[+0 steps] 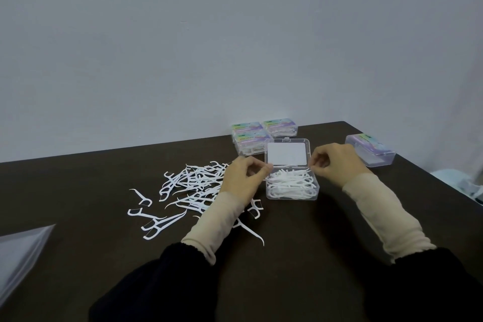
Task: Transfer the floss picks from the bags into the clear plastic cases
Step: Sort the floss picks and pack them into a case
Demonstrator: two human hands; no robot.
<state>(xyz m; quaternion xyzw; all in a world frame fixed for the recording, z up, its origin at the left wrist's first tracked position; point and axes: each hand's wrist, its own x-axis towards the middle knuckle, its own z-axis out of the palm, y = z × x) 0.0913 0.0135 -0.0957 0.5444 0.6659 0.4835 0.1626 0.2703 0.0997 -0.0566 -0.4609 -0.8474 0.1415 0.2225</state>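
Open clear case sits toward the far right part of the dark worktop, lid hinged up and back, base already heaped with floss picks. Left hand has fingers curled at the case's left rear corner near the hinge; right hand has fingers curled at the right rear corner. Both look to be pinching the lid or rim edge, but what exactly they hold, can't tell. Likely step: closing the lid. Risk: picks are piled up to the rim, so the lid could trap stray handles and fail to latch, or pop picks out over the side; the light case may also skid if pressed unevenly. Loose pile of picks lies just left of the case, partly under the left forearm, so a sleeve drag could scatter them toward the near edge. Three closed labelled cases stand right behind the lid at the far edge, leaving little room for it to swing; another closed case near the far right corner. Clear bag at the left edge.
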